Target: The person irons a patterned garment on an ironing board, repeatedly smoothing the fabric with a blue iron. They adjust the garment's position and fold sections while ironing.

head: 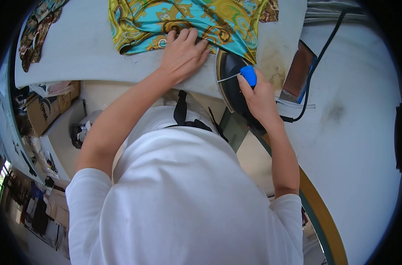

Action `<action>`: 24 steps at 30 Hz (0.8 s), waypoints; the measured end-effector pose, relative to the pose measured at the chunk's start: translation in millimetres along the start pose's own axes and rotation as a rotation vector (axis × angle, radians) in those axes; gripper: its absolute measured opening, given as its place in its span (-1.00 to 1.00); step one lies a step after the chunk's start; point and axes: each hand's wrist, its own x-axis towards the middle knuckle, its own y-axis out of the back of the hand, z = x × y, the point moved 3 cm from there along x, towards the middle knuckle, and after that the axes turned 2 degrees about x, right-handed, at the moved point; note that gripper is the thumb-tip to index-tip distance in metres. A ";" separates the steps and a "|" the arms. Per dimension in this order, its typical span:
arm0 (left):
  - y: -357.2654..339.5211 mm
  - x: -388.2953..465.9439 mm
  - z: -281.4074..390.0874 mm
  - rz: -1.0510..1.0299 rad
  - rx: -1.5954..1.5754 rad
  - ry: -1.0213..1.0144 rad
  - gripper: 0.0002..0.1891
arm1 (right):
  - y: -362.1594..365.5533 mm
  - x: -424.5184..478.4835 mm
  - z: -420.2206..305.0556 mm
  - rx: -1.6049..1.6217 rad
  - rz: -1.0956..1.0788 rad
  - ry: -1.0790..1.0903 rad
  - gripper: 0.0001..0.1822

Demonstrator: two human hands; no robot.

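A shiny turquoise and gold patterned cloth (pixel 187 20) lies on the white padded ironing table (pixel 85 56), creased along its near edge. My left hand (pixel 185 53) rests on that near edge with the fingertips on the fabric; whether they pinch it cannot be told. My right hand (pixel 262 94) grips the handle of a black electric iron (pixel 230 68), which has a blue knob or cap (pixel 248 75) by my thumb. The iron sits at the table's front edge, its tip by the cloth's lower right corner. Its soleplate is mostly hidden.
A black cord (pixel 323 51) arcs right of the iron, past a brown flat pad with a blue edge (pixel 299 69). Darker patterned fabric (pixel 38 33) lies far left. Below the table, a cardboard box (pixel 43 111) stands on the left. A wooden table edge (pixel 320 212) runs along my right.
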 end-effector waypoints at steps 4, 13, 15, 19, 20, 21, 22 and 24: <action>-1.9 9.4 1.5 -0.003 -0.039 0.114 -0.70 | -0.4 -3.3 1.0 -0.001 0.033 0.000 -0.64; 5.0 19.0 3.8 -0.066 -0.067 0.176 -0.71 | 4.2 -12.6 10.5 0.023 -0.009 -0.047 -0.64; 4.4 15.0 -3.5 -0.031 -0.064 0.127 -0.71 | -0.2 -2.7 -1.5 -0.003 -0.047 0.021 -0.63; 16.4 -37.1 -73.8 0.064 -0.055 0.003 -0.47 | -12.1 23.5 -35.7 -0.126 -0.123 0.096 -0.58; 23.3 -53.4 -91.3 0.090 -0.002 0.055 -0.46 | -13.3 27.0 -39.7 -0.155 -0.135 0.098 -0.58; 34.9 -61.5 -100.1 0.116 0.056 0.109 -0.44 | -16.1 29.7 -43.0 -0.182 -0.148 0.104 -0.57; 44.5 -66.0 -104.2 0.143 0.100 0.138 -0.48 | -17.1 29.0 -43.2 -0.165 -0.140 0.095 -0.57; 51.9 -79.9 -92.7 0.225 0.028 0.072 -0.53 | -14.8 27.1 -41.0 -0.138 -0.125 0.088 -0.56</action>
